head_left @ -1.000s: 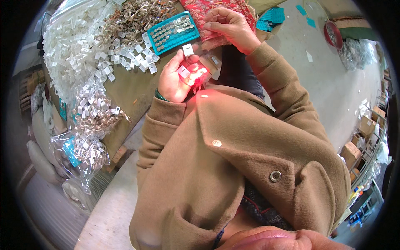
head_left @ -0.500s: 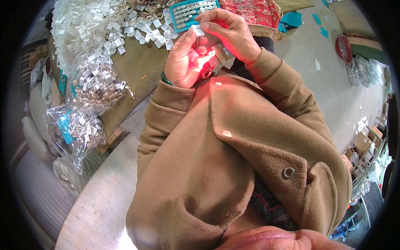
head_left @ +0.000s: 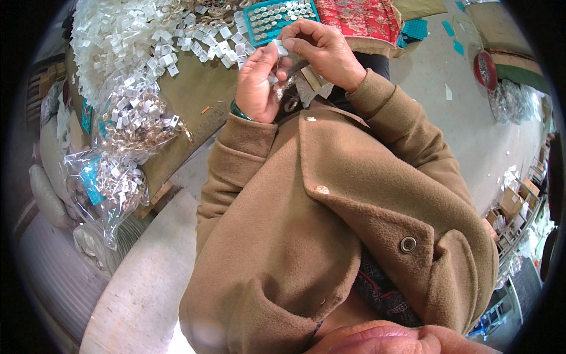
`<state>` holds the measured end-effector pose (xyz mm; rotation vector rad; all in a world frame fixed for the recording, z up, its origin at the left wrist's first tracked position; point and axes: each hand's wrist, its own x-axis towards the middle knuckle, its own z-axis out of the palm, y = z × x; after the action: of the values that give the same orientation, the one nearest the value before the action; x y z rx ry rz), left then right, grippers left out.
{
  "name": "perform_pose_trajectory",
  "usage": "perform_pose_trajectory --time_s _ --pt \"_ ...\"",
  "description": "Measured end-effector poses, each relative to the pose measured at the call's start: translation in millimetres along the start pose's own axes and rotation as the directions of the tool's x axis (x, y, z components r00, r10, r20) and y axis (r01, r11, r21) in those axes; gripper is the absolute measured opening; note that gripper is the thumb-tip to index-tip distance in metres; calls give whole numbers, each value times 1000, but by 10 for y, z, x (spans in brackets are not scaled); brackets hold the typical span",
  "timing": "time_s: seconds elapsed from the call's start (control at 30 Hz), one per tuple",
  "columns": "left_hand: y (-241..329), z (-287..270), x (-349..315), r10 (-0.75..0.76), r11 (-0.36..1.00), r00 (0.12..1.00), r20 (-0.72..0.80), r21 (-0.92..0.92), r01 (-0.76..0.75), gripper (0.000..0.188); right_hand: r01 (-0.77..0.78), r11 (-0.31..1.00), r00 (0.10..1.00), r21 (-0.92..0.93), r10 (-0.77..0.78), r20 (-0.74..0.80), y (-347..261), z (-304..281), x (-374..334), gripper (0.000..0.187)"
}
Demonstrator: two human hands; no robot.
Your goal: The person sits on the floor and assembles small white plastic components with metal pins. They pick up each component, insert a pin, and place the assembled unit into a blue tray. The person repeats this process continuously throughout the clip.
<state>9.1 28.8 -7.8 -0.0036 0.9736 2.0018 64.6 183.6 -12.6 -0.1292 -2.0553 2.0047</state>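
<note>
A small white plastic tag (head_left: 280, 48) is pinched between my two hands, near the front edge of the teal tray. My left hand (head_left: 254, 88) has its thumb and fingers closed on the tag's lower left side, palm turned inward. My right hand (head_left: 331, 56) grips the tag's right side between thumb and forefinger, its other fingers curled. Below the tag, a bundle of thin cords (head_left: 282, 91) hangs by my left palm, partly hidden by the fingers. Round silvery pieces sit in rows in the teal tray (head_left: 266, 41), just beyond my hands.
A large heap of white tags (head_left: 118, 44) covers the table's left side. Clear bags (head_left: 109, 221) of corded tags lie at its left edge. Red patterned cloth (head_left: 361, 22) lies right of the tray. On the floor at right stands a red basin (head_left: 484, 71).
The red light on my left palm and fingers has gone. Both hands keep their pinch on the tag and have shifted very slightly right and down.
</note>
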Motion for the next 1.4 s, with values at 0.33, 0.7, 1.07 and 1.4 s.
perform_pose_trajectory --time_s 0.33,0.7,1.07,1.4 --pt "-21 -287 49 -44 997 999 31 59 42 16 -94 995 995 -19 95 43 28 -21 44 12" --pt "19 -231 -33 -180 978 979 -98 91 189 13 -70 979 911 -189 140 388 91 -174 192 11" --pt "223 -483 -208 -89 996 988 -129 3 90 32 -16 944 971 -330 93 219 84 115 350 12" --pt "676 -849 -189 86 942 986 -141 -310 -126 25 489 347 861 -800 -338 379 229 509 614 21"
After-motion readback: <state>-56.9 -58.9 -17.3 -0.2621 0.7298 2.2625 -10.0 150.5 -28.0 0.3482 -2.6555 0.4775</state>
